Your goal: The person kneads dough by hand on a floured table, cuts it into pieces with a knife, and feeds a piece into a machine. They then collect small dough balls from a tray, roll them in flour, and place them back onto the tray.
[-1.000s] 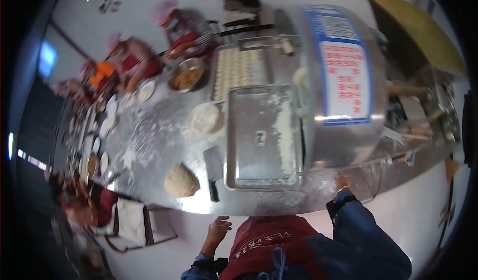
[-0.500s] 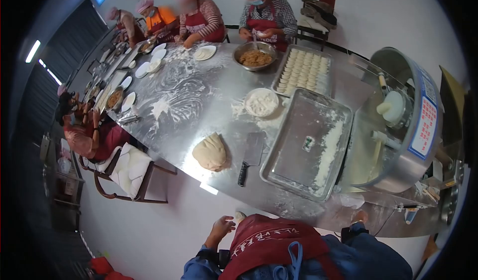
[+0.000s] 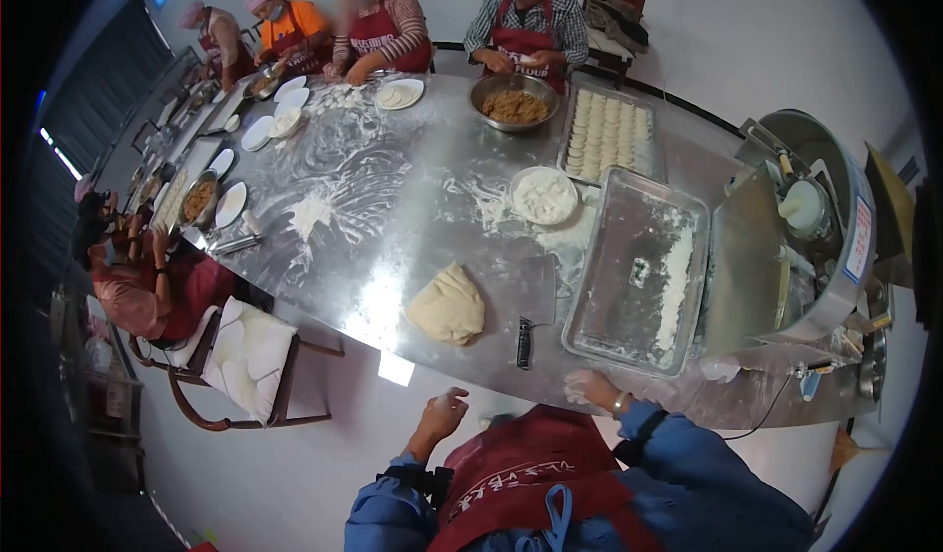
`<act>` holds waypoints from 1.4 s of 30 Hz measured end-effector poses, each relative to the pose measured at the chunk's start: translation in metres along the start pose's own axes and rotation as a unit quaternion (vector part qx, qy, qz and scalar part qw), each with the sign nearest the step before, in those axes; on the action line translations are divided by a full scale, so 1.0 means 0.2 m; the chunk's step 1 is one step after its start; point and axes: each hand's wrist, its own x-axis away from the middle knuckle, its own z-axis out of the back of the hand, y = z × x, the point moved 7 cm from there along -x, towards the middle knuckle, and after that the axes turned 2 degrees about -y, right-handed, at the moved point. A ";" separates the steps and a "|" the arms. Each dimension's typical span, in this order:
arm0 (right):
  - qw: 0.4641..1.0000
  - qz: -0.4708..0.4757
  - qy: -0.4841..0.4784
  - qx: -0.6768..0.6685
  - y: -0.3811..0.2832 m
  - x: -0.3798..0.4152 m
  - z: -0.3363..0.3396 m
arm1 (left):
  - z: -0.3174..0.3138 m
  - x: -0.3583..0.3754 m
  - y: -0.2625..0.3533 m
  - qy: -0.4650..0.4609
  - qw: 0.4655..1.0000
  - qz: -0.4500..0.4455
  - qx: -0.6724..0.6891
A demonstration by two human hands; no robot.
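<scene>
My left hand (image 3: pixel 444 416) is in the air short of the table's near edge, fingers curled in, with nothing visible in it. At that edge, my right hand (image 3: pixel 592 390) is close to the tray's lower left corner, its fingers loosely stretched and nothing seen in them. A lump of dough (image 3: pixel 447 306) lies on the metal table (image 3: pixel 393 198) beyond my left hand. Beside the dough is a dough cutter (image 3: pixel 535 292) with a black handle pointing towards me. The large metal tray (image 3: pixel 629 302) holds a strip of flour and a small label.
A bowl of flour (image 3: pixel 543 196), a bowl of filling (image 3: pixel 514 105) and a tray of dumplings (image 3: pixel 609 135) stand farther back. On the right is a big round metal machine (image 3: pixel 820 228). Co-workers (image 3: pixel 530 27) sit along the table. A cushioned chair (image 3: pixel 246 356) stands at left.
My right hand has come up and left from beside the apron to the table edge by the tray. My left hand has risen slightly, its fingers more curled. The view has shifted.
</scene>
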 end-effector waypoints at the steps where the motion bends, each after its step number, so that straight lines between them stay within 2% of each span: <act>1: 0.998 -0.022 0.032 0.049 -0.08 -0.06 -0.06 | -0.01 -0.01 0.01 -0.025 0.999 0.009 0.027; 2: 0.998 -0.025 0.030 0.049 -0.13 -0.14 -0.12 | -0.01 -0.02 0.00 -0.050 0.997 0.020 0.053; 4: 0.972 0.008 0.100 0.214 -0.23 -0.31 -0.16 | 0.00 -0.05 -0.01 -0.059 0.996 0.027 0.060; 5: 0.972 0.005 0.093 0.214 -0.27 -0.38 -0.21 | 0.02 -0.06 -0.01 -0.057 0.997 0.018 0.050; 7: 0.916 0.057 0.222 0.330 -0.40 -0.47 -0.22 | 0.06 -0.09 -0.03 -0.054 0.998 0.014 0.035; 8: 0.918 0.054 0.214 0.328 -0.46 -0.50 -0.27 | 0.08 -0.10 -0.05 -0.055 0.998 0.023 0.035; 10: 0.948 0.117 0.235 0.182 -0.59 -0.54 -0.30 | 0.14 -0.14 -0.11 -0.025 0.992 0.055 0.107; 11: 0.959 0.108 0.195 0.175 -0.60 -0.63 -0.33 | 0.18 -0.18 -0.15 -0.028 0.993 0.060 0.102; 12: 0.961 0.104 0.196 0.166 -0.61 -0.68 -0.35 | 0.24 -0.23 -0.19 0.010 0.994 0.059 0.088; 13: 0.981 0.076 0.156 0.085 -0.59 -0.75 -0.39 | 0.30 -0.28 -0.23 0.048 0.994 0.056 0.076; 14: 0.992 0.047 0.114 0.006 -0.59 -0.81 -0.44 | 0.34 -0.34 -0.24 0.043 0.995 0.058 0.074; 16: 0.990 0.050 0.131 0.001 -0.55 -0.95 -0.48 | 0.49 -0.47 -0.23 0.140 0.989 0.048 0.030; 18: 0.988 0.056 0.146 -0.003 -0.52 -1.03 -0.51 | 0.53 -0.64 -0.24 0.170 0.984 0.045 0.022; 20: 0.984 0.021 0.178 -0.003 -0.50 -1.07 -0.52 | 0.51 -0.77 -0.27 0.204 0.978 0.040 0.012; 22: 0.987 0.015 0.156 -0.026 -0.63 -0.98 -0.51 | 0.40 -0.83 -0.37 0.193 0.960 0.139 0.148; 24: 0.990 0.033 0.132 0.043 -0.72 -0.93 -0.52 | 0.44 -0.77 -0.31 0.216 0.956 0.114 0.165; 25: 0.986 0.092 0.125 0.054 -0.81 -0.90 -0.54 | 0.43 -0.71 -0.28 0.157 0.923 0.134 0.324; 26: 0.987 0.090 0.123 0.053 -0.93 -0.84 -0.56 | 0.41 -0.65 -0.22 0.094 0.863 0.151 0.473; 27: 0.975 0.124 0.115 0.142 -1.14 -0.78 -0.57 | 0.43 -0.59 -0.20 0.094 0.862 0.155 0.473; 28: 0.954 0.157 0.108 0.230 -1.32 -0.73 -0.60 | 0.41 -0.55 -0.17 0.053 0.841 0.157 0.515; 29: 0.955 0.153 0.109 0.231 -1.43 -0.68 -0.62 | 0.40 -0.53 -0.13 0.010 0.817 0.158 0.555; 31: 0.908 0.276 0.089 0.303 -1.68 -0.62 -0.71 | 0.43 -0.54 -0.07 -0.012 0.814 0.158 0.559; 32: 0.908 0.275 0.093 0.302 -1.72 -0.65 -0.72 | 0.46 -0.56 -0.03 -0.029 0.811 0.157 0.563; 33: 0.875 0.336 0.093 0.335 -1.78 -0.66 -0.76 | 0.51 -0.59 0.00 -0.045 0.850 0.160 0.499; 34: 0.837 0.394 0.091 0.367 -1.84 -0.66 -0.80 | 0.57 -0.65 -0.03 -0.050 0.851 0.157 0.499; 35: 0.822 0.405 0.093 0.391 -1.85 -0.73 -0.81 | 0.69 -0.73 -0.08 -0.022 0.940 0.112 0.321; 36: 0.821 0.403 0.097 0.392 -1.81 -0.81 -0.81 | 0.82 -0.81 -0.02 0.009 0.990 0.060 0.131; 38: 0.889 0.326 0.075 0.312 -1.70 -1.04 -0.78 | 1.13 -0.87 0.08 0.193 0.972 0.093 0.097; 39: 0.848 0.387 0.048 0.358 -1.74 -1.08 -0.83 | 1.23 -0.93 0.18 0.282 0.958 -0.031 0.027; 40: 0.849 0.386 0.050 0.357 -1.74 -1.13 -0.84 | 1.30 -0.96 0.28 0.363 0.918 -0.155 -0.042; 41: 0.836 0.384 0.103 0.379 -1.76 -1.14 -0.86 | 1.32 -1.05 0.36 0.354 0.910 -0.212 -0.037; 42: 0.820 0.379 0.155 0.399 -1.79 -1.15 -0.86 | 1.29 -1.11 0.33 0.349 0.913 -0.210 -0.036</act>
